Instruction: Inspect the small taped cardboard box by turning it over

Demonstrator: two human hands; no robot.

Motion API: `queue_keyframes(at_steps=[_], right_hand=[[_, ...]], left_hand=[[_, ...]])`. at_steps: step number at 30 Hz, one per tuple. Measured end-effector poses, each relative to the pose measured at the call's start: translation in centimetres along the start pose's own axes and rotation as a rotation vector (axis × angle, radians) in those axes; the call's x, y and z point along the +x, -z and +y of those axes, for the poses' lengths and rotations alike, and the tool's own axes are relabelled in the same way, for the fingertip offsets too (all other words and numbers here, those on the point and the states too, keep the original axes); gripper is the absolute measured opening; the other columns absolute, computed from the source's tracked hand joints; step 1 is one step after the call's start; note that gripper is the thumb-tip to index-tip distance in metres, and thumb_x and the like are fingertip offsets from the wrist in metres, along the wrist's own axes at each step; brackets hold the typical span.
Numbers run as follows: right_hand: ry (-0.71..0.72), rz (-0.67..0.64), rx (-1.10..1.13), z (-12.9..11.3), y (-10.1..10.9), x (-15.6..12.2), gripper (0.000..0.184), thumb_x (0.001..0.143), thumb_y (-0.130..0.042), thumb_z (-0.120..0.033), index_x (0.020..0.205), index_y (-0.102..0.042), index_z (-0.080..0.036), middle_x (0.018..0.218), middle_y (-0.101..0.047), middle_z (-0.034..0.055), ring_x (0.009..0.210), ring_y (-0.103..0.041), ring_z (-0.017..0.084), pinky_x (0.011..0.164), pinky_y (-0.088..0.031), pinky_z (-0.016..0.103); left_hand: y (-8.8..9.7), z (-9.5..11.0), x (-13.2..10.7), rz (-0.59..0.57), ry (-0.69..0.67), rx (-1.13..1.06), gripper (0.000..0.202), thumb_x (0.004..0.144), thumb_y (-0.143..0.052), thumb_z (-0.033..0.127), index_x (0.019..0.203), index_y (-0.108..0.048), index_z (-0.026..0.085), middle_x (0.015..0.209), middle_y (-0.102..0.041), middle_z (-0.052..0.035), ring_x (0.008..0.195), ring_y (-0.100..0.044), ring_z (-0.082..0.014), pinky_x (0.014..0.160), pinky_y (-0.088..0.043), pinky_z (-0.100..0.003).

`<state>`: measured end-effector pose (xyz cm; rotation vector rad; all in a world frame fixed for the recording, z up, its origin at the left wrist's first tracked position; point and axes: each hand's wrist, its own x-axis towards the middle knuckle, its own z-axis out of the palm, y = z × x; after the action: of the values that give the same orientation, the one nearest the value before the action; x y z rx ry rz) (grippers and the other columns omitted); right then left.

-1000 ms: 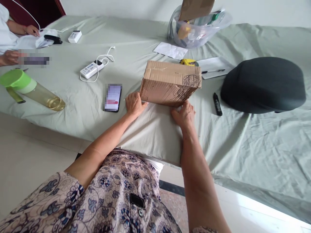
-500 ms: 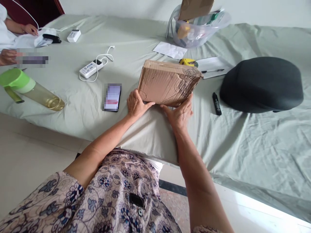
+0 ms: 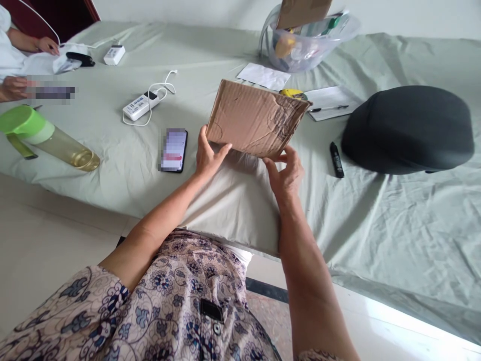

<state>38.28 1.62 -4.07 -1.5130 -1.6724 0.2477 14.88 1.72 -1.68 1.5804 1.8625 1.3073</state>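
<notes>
A worn brown cardboard box point(image 3: 255, 118) is held tilted over the cloth-covered table, its creased broad face toward me. Dark scribbled lines mark the right part of that face. My left hand point(image 3: 210, 153) grips the lower left corner, thumb along the near edge. At the lower right corner my right hand point(image 3: 286, 173) holds on with thumb and fingers. The fingertips behind the box are partly hidden. Just past its far right side lies a yellow tape measure point(image 3: 293, 94), partly covered by the box.
Left lie a smartphone point(image 3: 175, 150), a white power strip point(image 3: 141, 106) with cable and a green-lidded bottle point(image 3: 56, 140). Right are a black marker point(image 3: 336, 160), a black case point(image 3: 408, 130) and paper with a pen point(image 3: 330, 108). Behind stands a plastic basket point(image 3: 300, 47). A person's hands point(image 3: 15, 89) show far left.
The box has tipped so its broad face turns more toward me, and its top side no longer shows. Both hands have risen slightly with it, the right shifting a little rightward.
</notes>
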Motion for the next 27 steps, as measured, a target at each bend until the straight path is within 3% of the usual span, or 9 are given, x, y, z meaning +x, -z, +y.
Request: queue_keyframes(at_steps=[3, 8, 12, 19, 22, 24, 27], right_hand=[[0.059, 0.004, 0.027, -0.9, 0.3, -0.4, 0.050, 0.093, -0.055, -0.064, 0.118, -0.061, -0.022, 0.098, -0.072, 0.0079, 0.096, -0.071, 0.027, 0.093, -0.056, 0.045], [0.097, -0.040, 0.069, -1.8, 0.1, -0.8, 0.042, 0.090, -0.058, -0.065, 0.097, -0.059, -0.024, 0.090, -0.072, 0.0070, 0.087, -0.071, 0.024, 0.088, -0.058, 0.043], [0.077, -0.073, 0.116, -1.9, 0.1, -0.7, 0.043, 0.090, -0.056, -0.067, 0.085, -0.055, -0.025, 0.084, -0.070, 0.0064, 0.081, -0.069, 0.023, 0.081, -0.058, 0.040], [0.015, -0.094, 0.170, -2.0, 0.4, -0.6, 0.058, 0.094, -0.044, -0.079, 0.073, -0.052, -0.026, 0.072, -0.064, 0.0041, 0.073, -0.064, 0.021, 0.075, -0.056, 0.036], [-0.020, 0.026, 0.176, -1.4, 0.6, -0.2, 0.057, 0.092, -0.049, -0.080, 0.082, -0.057, -0.024, 0.077, -0.064, 0.0040, 0.076, -0.065, 0.022, 0.079, -0.057, 0.039], [-0.021, 0.159, 0.199, -0.8, 0.8, 0.2, 0.059, 0.090, -0.054, -0.080, 0.104, -0.061, -0.023, 0.084, -0.063, 0.0043, 0.081, -0.066, 0.023, 0.082, -0.058, 0.041], [0.006, 0.275, 0.234, 0.3, 0.9, 0.8, 0.071, 0.093, -0.053, -0.075, 0.141, -0.049, -0.022, 0.102, -0.063, 0.0077, 0.090, -0.068, 0.025, 0.083, -0.060, 0.043]], left_hand=[[0.3, 0.0, 0.4, -0.009, 0.035, -0.078, 0.087, 0.099, -0.067, 0.048, 0.166, -0.015, 0.032, 0.170, -0.036, -0.0162, 0.150, -0.050, -0.0248, 0.114, -0.055, -0.039], [0.7, -0.2, 0.8, 0.005, 0.017, -0.104, 0.078, 0.103, -0.055, 0.058, 0.166, -0.014, 0.038, 0.166, -0.042, -0.0141, 0.146, -0.054, -0.0241, 0.112, -0.054, -0.040], [0.8, -0.2, 0.8, 0.007, 0.036, -0.094, 0.071, 0.106, -0.050, 0.054, 0.165, -0.011, 0.042, 0.159, -0.049, -0.0115, 0.137, -0.061, -0.0196, 0.107, -0.057, -0.039], [1.3, 1.1, 0.9, -0.032, 0.053, -0.051, 0.065, 0.108, -0.047, 0.042, 0.163, -0.013, 0.042, 0.158, -0.049, -0.0107, 0.137, -0.059, -0.0164, 0.104, -0.058, -0.036], [1.4, 1.5, 0.9, -0.020, 0.026, -0.027, 0.071, 0.105, -0.055, 0.039, 0.163, -0.014, 0.042, 0.154, -0.053, -0.0110, 0.138, -0.059, -0.0195, 0.109, -0.056, -0.039], [1.3, 1.5, 1.0, -0.013, -0.015, -0.024, 0.077, 0.103, -0.060, 0.037, 0.164, -0.013, 0.042, 0.154, -0.053, -0.0106, 0.140, -0.058, -0.0213, 0.113, -0.053, -0.041], [1.2, 1.3, 1.0, -0.026, -0.078, -0.051, 0.078, 0.103, -0.059, 0.039, 0.165, -0.012, 0.041, 0.157, -0.051, -0.0106, 0.145, -0.055, -0.0220, 0.117, -0.050, -0.042]])
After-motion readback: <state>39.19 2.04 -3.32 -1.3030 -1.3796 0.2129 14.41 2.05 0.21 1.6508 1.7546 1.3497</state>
